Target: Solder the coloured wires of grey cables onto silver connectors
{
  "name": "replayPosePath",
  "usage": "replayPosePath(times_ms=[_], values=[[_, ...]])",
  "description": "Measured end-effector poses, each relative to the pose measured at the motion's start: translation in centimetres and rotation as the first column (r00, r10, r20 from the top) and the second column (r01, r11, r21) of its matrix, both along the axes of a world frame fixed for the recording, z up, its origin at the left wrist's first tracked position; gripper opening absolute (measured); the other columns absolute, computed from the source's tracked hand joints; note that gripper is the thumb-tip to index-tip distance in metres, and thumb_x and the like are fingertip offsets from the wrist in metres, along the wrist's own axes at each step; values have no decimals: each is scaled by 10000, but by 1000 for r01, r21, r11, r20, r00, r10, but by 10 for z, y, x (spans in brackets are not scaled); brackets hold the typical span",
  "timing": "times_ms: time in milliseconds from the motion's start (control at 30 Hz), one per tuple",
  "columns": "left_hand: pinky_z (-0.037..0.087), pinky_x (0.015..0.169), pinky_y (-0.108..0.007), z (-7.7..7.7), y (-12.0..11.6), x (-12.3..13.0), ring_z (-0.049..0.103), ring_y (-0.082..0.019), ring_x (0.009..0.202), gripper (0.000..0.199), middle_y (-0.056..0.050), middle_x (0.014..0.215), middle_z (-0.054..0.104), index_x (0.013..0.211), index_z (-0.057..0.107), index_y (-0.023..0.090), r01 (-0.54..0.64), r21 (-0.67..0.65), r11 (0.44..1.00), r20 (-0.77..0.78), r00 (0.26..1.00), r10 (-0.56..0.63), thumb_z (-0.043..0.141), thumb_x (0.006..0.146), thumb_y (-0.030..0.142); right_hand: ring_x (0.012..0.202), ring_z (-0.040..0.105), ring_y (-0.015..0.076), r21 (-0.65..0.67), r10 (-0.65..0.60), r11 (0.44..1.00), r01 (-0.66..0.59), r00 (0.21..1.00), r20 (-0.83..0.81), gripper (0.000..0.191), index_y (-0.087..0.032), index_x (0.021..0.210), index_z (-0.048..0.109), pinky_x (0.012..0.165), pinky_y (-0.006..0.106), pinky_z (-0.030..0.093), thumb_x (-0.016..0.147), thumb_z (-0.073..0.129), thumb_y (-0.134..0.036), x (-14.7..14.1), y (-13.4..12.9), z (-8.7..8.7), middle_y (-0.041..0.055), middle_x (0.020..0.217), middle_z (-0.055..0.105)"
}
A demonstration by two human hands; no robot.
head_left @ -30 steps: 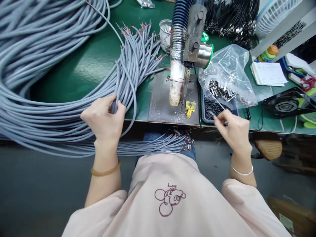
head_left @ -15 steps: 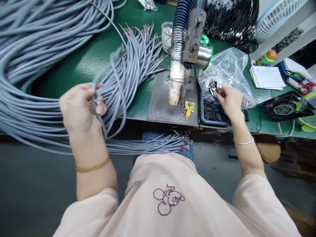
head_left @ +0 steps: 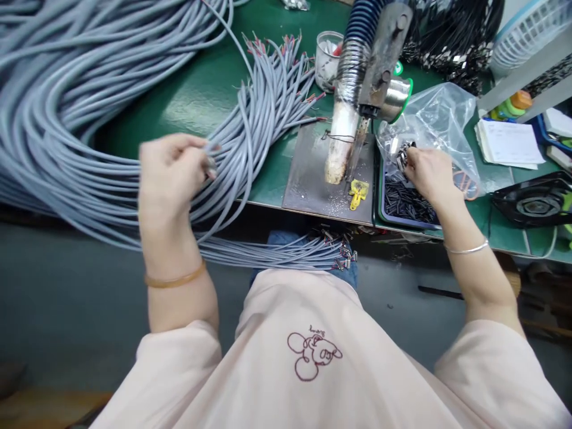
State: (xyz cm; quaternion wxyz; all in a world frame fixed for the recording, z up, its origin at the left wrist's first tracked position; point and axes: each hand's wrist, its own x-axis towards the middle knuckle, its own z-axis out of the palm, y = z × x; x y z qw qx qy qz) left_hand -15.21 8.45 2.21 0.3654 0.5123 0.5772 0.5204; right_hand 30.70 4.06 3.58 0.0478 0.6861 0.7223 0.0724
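Observation:
My left hand (head_left: pixel 172 176) is closed in a pinch at the near side of a thick bundle of grey cables (head_left: pixel 257 125), on a grey cable that its own fingers partly cover. Stripped ends with thin coloured wires show at the bundle's far end. My right hand (head_left: pixel 429 173) reaches into an open clear plastic bag (head_left: pixel 451 113), fingertips pinched on small metal connectors (head_left: pixel 403 154). Beneath the bag is a tray (head_left: pixel 382 205) of short black tubes (head_left: pixel 404 199). Across my lap lie more grey cables (head_left: pixel 268 253) with metal connectors at their ends.
A fume hose (head_left: pixel 344 125) and a metal soldering arm hang over a grey plate (head_left: pixel 308 173) with a yellow clip (head_left: pixel 358 193). Behind them are a solder spool (head_left: pixel 397 98) and a plastic cup (head_left: pixel 328 62). Papers (head_left: pixel 509 142) and a small black fan (head_left: pixel 531 199) are at right.
The view has shifted, so the bench appears further right. My left hand has come in against the bundle, and the raised cable loop has dropped. My right hand stays at the connectors.

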Motion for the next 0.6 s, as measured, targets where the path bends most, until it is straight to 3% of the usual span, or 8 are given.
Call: replayPosePath(times_ms=[100,167,233,267,333,400,533,600], values=[[79,312,-232,7,0,-12,235,-62,238,339,77,388,502,788,638,111,-122,64,990,146,983,111,366,679,-60,795,526,195,-2,-22,1000,22,996,89,157,-165,940,648,684,341,247,898,510,-227,-1,0,7,139,935,714],[137,325,-199,9,-2,-17,300,-56,262,353,88,379,497,804,651,106,-56,-4,998,39,998,56,384,670,-83,774,507,186,-10,-14,1000,15,995,102,156,-163,926,646,676,340,240,902,508,-230,0,0,9,148,936,716],[218,349,-177,11,-4,-21,405,-60,320,317,68,404,543,800,682,84,102,-101,990,-102,988,-112,447,670,-86,761,494,184,-19,-8,1000,11,993,117,160,-158,921,642,670,341,232,904,499,-226,1,1,10,158,937,712],[219,347,-181,12,-5,-23,409,-61,329,298,61,419,558,803,690,78,120,-90,989,-108,986,-130,466,685,-79,761,492,186,-23,-5,1000,8,992,125,159,-157,922,640,671,342,231,904,499,-228,1,1,10,161,937,710],[171,324,-199,16,-5,-26,352,-51,301,291,69,427,554,791,675,93,-42,88,995,10,999,41,444,723,-70,774,501,193,-26,1,1000,3,989,147,162,-157,939,637,679,341,235,906,504,-241,3,2,8,162,942,706],[109,305,-213,19,-5,-29,285,-44,269,315,94,412,518,786,645,128,-215,215,953,194,965,174,400,739,-64,795,515,202,-27,4,1000,1,984,177,175,-159,960,636,690,341,246,913,499,-257,4,3,6,164,956,707],[75,281,-240,21,-13,-33,282,-48,230,256,53,428,575,818,688,100,89,-30,996,177,981,-82,497,701,-23,801,527,214,-39,-6,999,14,979,203,194,-157,969,644,688,347,250,916,484,-254,4,5,4,183,963,707],[86,281,-234,24,-20,-33,303,-52,243,213,32,458,596,829,682,93,64,58,996,260,963,-77,508,730,18,793,524,216,-45,-7,999,16,979,206,180,-157,961,644,684,349,247,901,506,-254,4,6,4,185,942,706]])
